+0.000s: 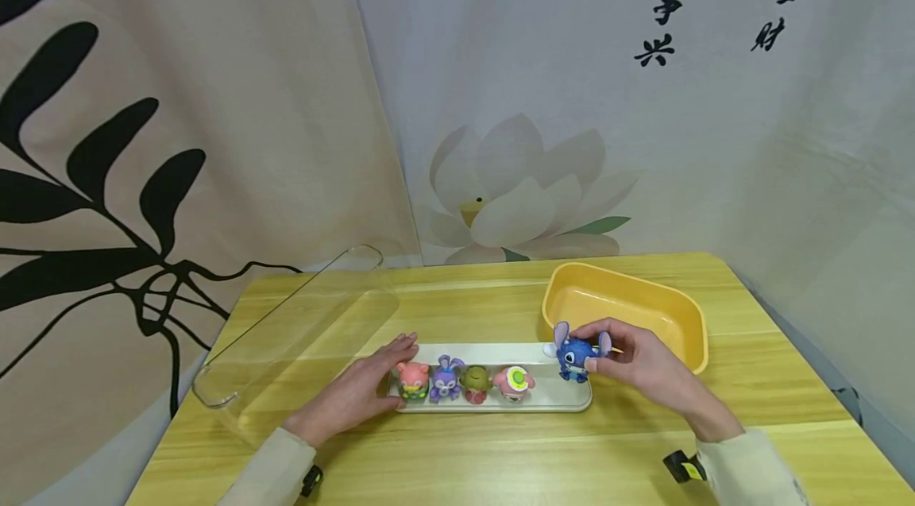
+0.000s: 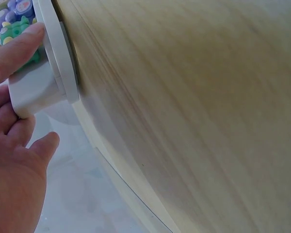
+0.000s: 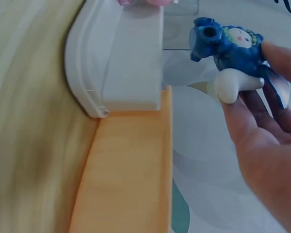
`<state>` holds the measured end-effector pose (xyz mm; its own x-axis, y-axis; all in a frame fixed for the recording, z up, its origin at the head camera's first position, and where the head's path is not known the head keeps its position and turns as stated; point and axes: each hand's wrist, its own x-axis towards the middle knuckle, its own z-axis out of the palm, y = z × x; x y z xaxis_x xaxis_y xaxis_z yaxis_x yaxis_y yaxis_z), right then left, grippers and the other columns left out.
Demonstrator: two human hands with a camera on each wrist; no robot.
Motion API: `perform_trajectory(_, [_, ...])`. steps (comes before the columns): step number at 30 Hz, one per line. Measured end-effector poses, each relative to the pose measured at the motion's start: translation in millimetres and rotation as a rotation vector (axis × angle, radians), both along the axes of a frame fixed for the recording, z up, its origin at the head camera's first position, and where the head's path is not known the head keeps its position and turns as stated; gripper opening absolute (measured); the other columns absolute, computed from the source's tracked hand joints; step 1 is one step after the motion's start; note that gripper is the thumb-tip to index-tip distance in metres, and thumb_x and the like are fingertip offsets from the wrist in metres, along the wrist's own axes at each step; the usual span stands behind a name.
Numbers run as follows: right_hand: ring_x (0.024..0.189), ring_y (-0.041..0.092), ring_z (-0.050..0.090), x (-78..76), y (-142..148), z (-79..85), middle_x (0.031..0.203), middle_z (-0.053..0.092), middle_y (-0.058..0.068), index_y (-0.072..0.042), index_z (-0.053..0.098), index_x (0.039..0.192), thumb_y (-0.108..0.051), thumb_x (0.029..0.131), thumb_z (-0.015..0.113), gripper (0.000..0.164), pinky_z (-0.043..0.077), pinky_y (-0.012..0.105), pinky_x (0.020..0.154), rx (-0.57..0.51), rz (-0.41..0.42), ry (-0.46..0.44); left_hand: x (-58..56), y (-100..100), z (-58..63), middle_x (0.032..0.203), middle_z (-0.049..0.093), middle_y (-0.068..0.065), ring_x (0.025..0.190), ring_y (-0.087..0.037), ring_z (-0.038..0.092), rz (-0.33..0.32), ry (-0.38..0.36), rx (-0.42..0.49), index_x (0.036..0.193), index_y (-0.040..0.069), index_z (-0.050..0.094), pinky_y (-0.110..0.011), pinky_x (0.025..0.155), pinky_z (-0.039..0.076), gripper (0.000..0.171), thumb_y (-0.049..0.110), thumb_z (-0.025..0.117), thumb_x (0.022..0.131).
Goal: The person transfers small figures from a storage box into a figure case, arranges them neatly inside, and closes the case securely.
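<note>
In the head view, a long white tray (image 1: 493, 404) lies on the table with several small figurines in a row: a pink one (image 1: 414, 380), a purple long-eared one (image 1: 446, 379), a green one (image 1: 475, 383) and a pink one with a yellow-and-green swirl (image 1: 514, 383). My left hand (image 1: 364, 383) holds the tray's left end, thumb at the near side and fingers toward the far side. Over the tray's right end, my right hand (image 1: 636, 363) pinches a blue big-eared figurine (image 1: 574, 355) between thumb and fingers. The right wrist view shows a white piece (image 3: 230, 86) on that figurine.
A yellow bin (image 1: 629, 303) stands behind the right hand, close to the tray's right end. To the left, a clear plastic cover (image 1: 307, 323) lies on the wooden table (image 1: 486, 458). Printed cloth (image 1: 515, 53) hangs behind the table.
</note>
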<state>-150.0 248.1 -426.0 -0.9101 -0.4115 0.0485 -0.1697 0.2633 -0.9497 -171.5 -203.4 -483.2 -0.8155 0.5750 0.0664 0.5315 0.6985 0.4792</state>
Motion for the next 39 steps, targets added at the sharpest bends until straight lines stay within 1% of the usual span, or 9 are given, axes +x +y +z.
perform_trajectory(5, [0.105,0.021,0.065,3.1,0,-6.9,0.130,0.063,0.021,-0.003,0.064,0.128,-0.009,0.096,0.074,0.034,0.059,0.024,0.089,0.024,0.024,0.043,-0.4,0,0.9,0.169,0.030,0.000,0.153,-0.029,0.030,0.001,0.002,-0.003,0.153,0.007,0.050,-0.052,0.117,0.039,0.080,0.012,0.087,0.083])
perform_trajectory(9, [0.103,0.018,0.064,4.9,0,-15.2,0.128,0.064,0.018,-0.004,0.064,0.126,-0.008,0.096,0.074,0.032,0.058,0.023,0.088,0.036,0.045,0.075,-0.2,0,0.7,0.169,0.030,-0.001,0.153,-0.030,0.031,-0.001,0.004,-0.005,0.153,0.007,0.050,-0.052,0.117,0.039,0.080,0.012,0.087,0.083])
perform_trajectory(14, [0.107,0.014,0.063,5.7,1,-25.9,0.127,0.065,0.016,-0.004,0.065,0.123,-0.006,0.096,0.073,0.028,0.058,0.022,0.089,0.051,0.066,0.121,0.2,-1,-0.7,0.169,0.030,0.000,0.153,-0.029,0.030,-0.001,0.005,-0.006,0.154,0.007,0.049,-0.052,0.116,0.040,0.080,0.012,0.087,0.083])
perform_trajectory(18, [0.111,0.010,0.062,7.5,1,-30.3,0.128,0.066,0.014,-0.007,0.066,0.120,-0.007,0.096,0.073,0.025,0.057,0.021,0.092,0.086,0.052,0.122,0.1,-1,-0.9,0.169,0.030,0.000,0.153,-0.029,0.030,0.000,0.007,-0.004,0.154,0.008,0.049,-0.053,0.116,0.040,0.080,0.013,0.087,0.084])
perform_trajectory(23, [0.113,0.007,0.061,10.0,0,-33.6,0.128,0.067,0.011,-0.010,0.068,0.117,-0.006,0.095,0.074,0.024,0.056,0.019,0.093,0.136,0.033,0.119,-0.2,-1,-1.0,0.169,0.030,0.000,0.154,-0.028,0.030,0.001,-0.004,-0.001,0.154,0.008,0.049,-0.052,0.118,0.039,0.081,0.014,0.087,0.083])
perform_trajectory(26, [0.114,0.006,0.061,10.2,-2,-36.8,0.127,0.067,0.011,-0.011,0.068,0.117,-0.002,0.093,0.074,0.025,0.055,0.018,0.095,0.145,0.036,0.137,-0.3,-1,-0.9,0.169,0.030,0.000,0.154,-0.028,0.030,0.000,-0.005,0.000,0.154,0.007,0.049,-0.051,0.117,0.039,0.081,0.013,0.087,0.083])
perform_trajectory(32, [0.118,0.007,0.061,12.4,-7,-40.1,0.127,0.069,0.007,-0.013,0.069,0.114,-0.004,0.092,0.075,0.024,0.053,0.017,0.098,0.152,0.032,0.152,0.1,-1,-0.2,0.169,0.029,-0.001,0.153,-0.030,0.030,-0.001,-0.003,0.006,0.154,0.007,0.049,-0.052,0.117,0.040,0.080,0.012,0.087,0.084])
perform_trajectory(36, [0.118,0.009,0.061,14.3,-9,-39.5,0.126,0.070,0.001,-0.017,0.069,0.111,-0.006,0.092,0.076,0.024,0.053,0.019,0.098,0.200,0.002,0.168,0.0,-1,-0.7,0.169,0.029,-0.001,0.154,-0.029,0.030,-0.001,-0.001,0.004,0.154,0.007,0.048,-0.052,0.117,0.040,0.080,0.012,0.087,0.084])
perform_trajectory(39, [0.116,0.011,0.063,14.5,-10,-37.3,0.124,0.071,-0.006,-0.023,0.071,0.112,-0.010,0.091,0.079,0.026,0.055,0.027,0.100,0.294,-0.023,0.229,0.0,-1,-0.8,0.169,0.030,-0.002,0.153,-0.029,0.030,-0.001,0.000,0.006,0.154,0.007,0.048,-0.052,0.117,0.040,0.081,0.013,0.087,0.084])
